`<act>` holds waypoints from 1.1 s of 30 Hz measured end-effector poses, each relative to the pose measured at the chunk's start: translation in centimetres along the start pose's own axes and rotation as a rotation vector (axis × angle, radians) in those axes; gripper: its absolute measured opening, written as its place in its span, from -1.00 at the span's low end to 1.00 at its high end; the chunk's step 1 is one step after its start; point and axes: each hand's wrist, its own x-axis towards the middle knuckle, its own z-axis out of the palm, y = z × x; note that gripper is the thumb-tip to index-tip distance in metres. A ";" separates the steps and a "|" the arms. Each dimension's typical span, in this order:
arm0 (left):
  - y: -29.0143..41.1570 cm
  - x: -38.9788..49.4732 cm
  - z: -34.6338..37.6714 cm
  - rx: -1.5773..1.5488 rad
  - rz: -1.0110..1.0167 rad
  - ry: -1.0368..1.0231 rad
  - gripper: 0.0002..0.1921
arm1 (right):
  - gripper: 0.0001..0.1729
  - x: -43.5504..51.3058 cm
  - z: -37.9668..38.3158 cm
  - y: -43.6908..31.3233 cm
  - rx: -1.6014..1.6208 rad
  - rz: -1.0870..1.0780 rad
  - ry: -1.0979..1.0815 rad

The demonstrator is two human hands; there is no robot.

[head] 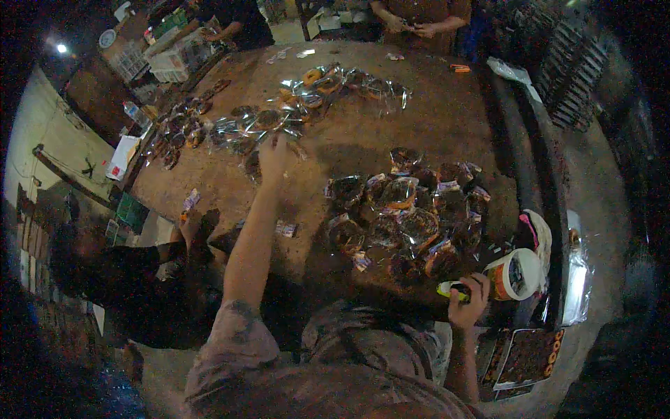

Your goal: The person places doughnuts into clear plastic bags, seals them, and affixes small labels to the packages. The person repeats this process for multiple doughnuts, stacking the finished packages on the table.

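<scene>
My left hand (274,156) reaches over the table to the near edge of a heap of clear plastic packs holding ring doughnuts (269,119). Its fingertips touch or nearly touch the wrapping; whether they pinch a pack is unclear. One dark doughnut pack (253,166) lies just beside this hand. Low on the right, my right hand (470,304) holds a small yellow-green tool (453,290), probably a hand stapler. Ahead of it lie several bagged chocolate doughnuts (400,193) with printed labels attached.
A white plastic tub (523,273) stands tilted by my right hand. At left, a co-worker's hand (189,226) is near a label (191,199). Another person's hands (413,29) are across the wooden table (377,133). More packs (180,128) lie at the left edge.
</scene>
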 end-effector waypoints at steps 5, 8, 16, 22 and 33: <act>12.2 -5.1 -7.6 -0.112 0.029 -0.568 -0.69 | -0.71 5.9 -1.2 -7.7 0.080 -0.122 0.131; 18.1 -8.6 -9.2 -0.252 0.241 -1.075 -0.76 | -0.61 10.2 0.4 -12.1 0.320 0.038 -0.106; 21.9 -12.9 -6.5 -0.257 0.666 -1.440 -0.72 | -0.72 11.7 3.8 -15.9 0.851 -0.005 -0.701; 21.5 -20.2 -5.5 -0.980 0.060 -0.671 -0.62 | -0.87 9.9 4.4 -15.4 0.950 0.397 -0.191; 18.3 -25.9 -6.0 -0.424 0.003 -0.821 -0.49 | -0.79 12.0 1.6 -15.7 0.702 0.203 -0.369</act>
